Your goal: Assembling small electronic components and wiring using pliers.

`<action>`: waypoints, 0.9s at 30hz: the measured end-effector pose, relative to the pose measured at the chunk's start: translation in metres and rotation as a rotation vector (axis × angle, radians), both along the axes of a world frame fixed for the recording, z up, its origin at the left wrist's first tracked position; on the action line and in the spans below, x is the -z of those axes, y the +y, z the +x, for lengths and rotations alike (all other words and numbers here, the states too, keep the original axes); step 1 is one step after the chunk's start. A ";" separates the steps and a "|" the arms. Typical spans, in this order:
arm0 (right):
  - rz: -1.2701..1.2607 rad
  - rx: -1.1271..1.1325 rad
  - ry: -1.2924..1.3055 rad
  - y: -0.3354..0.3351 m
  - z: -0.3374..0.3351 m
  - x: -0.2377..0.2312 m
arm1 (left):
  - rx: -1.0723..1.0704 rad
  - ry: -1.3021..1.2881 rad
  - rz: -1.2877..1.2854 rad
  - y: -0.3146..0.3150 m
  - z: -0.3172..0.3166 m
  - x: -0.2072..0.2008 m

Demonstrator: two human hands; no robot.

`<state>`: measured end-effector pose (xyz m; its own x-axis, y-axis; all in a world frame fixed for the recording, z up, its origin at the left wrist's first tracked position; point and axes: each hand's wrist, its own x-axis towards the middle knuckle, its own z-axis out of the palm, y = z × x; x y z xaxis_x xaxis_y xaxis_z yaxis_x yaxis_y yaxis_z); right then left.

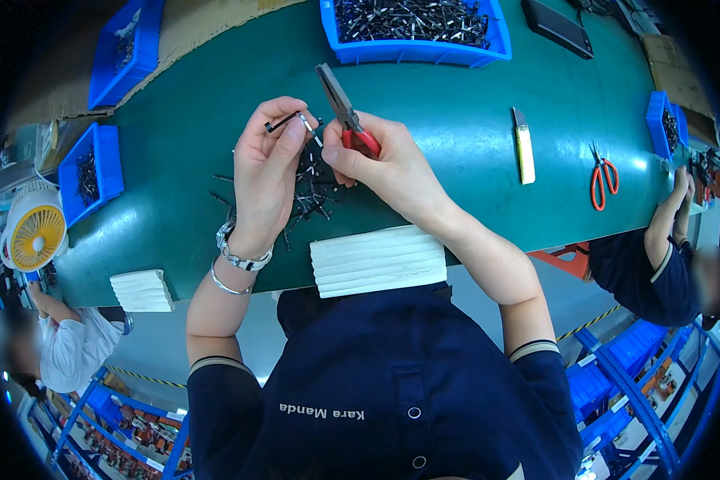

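Two-handed hold above the green table (472,120). With the left hand (270,156), pinching a slim black-and-silver part (306,122) narrowly between thumb and fingers, raised over a loose pile of similar dark parts (316,196). With the right hand (388,152), closed around the red handles of flat-nosed pliers (338,96), aimed up and away from the body, apart from the part. Cannot tell whether also touching its lower end with the right fingertips.

Probably very light, and thin enough to slip or turn in a loose pinch. Likely fairly stiff along the pale strip, yet easily bent if squeezed hard with the pliers. Best held near the middle, lightly, between thumb and forefinger, leaving both ends free.

Lettered in pale characters across the chest of the navy shirt (344,360), upside down in this view. Showing no readable label on the pliers or on the blue bin (424,54) beyond. Too small to make out any marking on the utility knife (525,152) at right.
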<state>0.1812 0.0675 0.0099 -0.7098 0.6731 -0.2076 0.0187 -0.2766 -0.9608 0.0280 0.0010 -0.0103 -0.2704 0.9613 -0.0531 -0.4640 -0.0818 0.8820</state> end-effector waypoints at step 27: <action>0.143 -0.002 -0.104 -0.001 0.000 0.010 | 0.103 0.002 -0.028 0.000 0.010 -0.003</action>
